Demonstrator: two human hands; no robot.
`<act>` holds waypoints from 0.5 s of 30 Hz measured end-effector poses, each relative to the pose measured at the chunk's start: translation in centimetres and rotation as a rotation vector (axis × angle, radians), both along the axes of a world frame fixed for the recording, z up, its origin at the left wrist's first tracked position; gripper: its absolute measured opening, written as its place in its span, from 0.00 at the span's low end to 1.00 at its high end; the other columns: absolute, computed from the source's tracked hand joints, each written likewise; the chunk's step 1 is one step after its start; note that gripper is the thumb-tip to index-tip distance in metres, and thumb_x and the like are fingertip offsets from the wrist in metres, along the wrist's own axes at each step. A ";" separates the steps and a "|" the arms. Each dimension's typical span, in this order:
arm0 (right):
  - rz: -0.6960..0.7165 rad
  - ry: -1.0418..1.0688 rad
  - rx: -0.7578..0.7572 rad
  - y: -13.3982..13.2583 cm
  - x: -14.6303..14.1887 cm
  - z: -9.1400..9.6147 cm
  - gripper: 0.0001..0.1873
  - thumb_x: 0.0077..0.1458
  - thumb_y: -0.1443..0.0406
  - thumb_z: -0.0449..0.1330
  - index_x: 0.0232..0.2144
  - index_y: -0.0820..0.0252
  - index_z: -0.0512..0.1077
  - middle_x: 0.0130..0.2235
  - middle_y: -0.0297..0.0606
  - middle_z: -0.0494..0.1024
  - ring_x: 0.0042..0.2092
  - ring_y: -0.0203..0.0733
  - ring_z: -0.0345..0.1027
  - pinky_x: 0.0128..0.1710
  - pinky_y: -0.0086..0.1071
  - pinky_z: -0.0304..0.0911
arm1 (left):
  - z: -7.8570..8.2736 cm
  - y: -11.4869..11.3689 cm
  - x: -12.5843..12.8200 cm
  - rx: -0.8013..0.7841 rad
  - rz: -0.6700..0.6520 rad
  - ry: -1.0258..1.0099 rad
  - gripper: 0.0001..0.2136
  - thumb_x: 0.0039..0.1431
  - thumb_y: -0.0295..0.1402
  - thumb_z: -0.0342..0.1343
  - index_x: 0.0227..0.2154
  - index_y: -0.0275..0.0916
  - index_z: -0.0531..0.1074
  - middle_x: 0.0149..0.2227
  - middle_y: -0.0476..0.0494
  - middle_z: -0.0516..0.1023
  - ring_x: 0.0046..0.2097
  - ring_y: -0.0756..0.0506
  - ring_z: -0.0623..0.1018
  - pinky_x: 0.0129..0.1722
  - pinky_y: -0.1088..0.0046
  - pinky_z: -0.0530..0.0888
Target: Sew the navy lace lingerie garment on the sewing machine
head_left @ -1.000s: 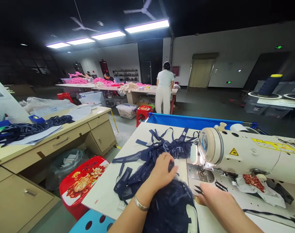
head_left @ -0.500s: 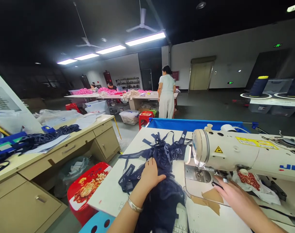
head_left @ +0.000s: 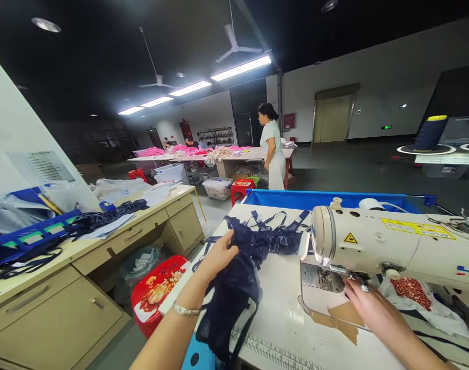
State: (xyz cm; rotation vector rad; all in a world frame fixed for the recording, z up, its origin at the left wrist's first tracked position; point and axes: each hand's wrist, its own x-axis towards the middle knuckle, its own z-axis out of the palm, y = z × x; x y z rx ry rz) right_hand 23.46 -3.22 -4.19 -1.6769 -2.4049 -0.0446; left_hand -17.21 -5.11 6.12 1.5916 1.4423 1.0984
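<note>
A pile of navy mesh lingerie (head_left: 244, 262) with thin straps lies on the sewing table, its lower part hanging over the front edge. My left hand (head_left: 219, 255) is closed on the upper left of this pile, a fold pinched between thumb and fingers. On the right, my right hand (head_left: 363, 300) rests beside the needle plate (head_left: 319, 277) of a white sewing machine (head_left: 376, 239). Its fingers are curled in; whatever they hold is hidden. Brown tape (head_left: 344, 316) sticks to the table under that hand.
A red flowered stool (head_left: 157, 290) and a beige desk (head_left: 142, 231) stand to the left. Beyond the table's back edge hangs a blue cloth trough (head_left: 326, 198). A bag of reddish bits (head_left: 411, 293) lies behind my right hand. A co-worker (head_left: 273, 146) stands farther off.
My left hand has moved left and up, dragging the lingerie leftward and uncovering the table's ruler marks. The black object at my right fingers no longer shows. The co-worker has turned sideways.
</note>
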 end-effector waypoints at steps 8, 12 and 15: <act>-0.079 -0.173 0.178 -1.0 -0.3 -0.6 0.20 0.56 0.61 0.48 0.47 0.58 0.72 0.37 0.46 0.79 0.38 0.51 0.73 0.36 0.38 0.67 | 6.2 -0.8 -3.3 0.075 0.010 -0.032 0.23 0.54 0.42 0.58 0.50 0.36 0.66 0.49 0.38 0.73 0.51 0.38 0.72 0.51 0.62 0.67; -0.057 -0.119 0.127 -0.3 0.2 -1.1 0.17 0.55 0.63 0.47 0.40 0.56 0.73 0.35 0.45 0.79 0.35 0.49 0.74 0.34 0.36 0.65 | 6.6 0.8 -3.4 -0.010 -0.191 0.203 0.24 0.54 0.42 0.57 0.52 0.38 0.66 0.49 0.41 0.74 0.51 0.38 0.72 0.53 0.64 0.66; -0.056 -0.005 -0.020 0.4 1.0 -1.5 0.15 0.56 0.61 0.45 0.33 0.55 0.72 0.30 0.41 0.79 0.32 0.47 0.74 0.30 0.35 0.64 | 4.7 1.5 -2.8 -0.098 -0.347 0.278 0.22 0.54 0.41 0.56 0.51 0.39 0.67 0.51 0.43 0.74 0.51 0.40 0.72 0.51 0.67 0.67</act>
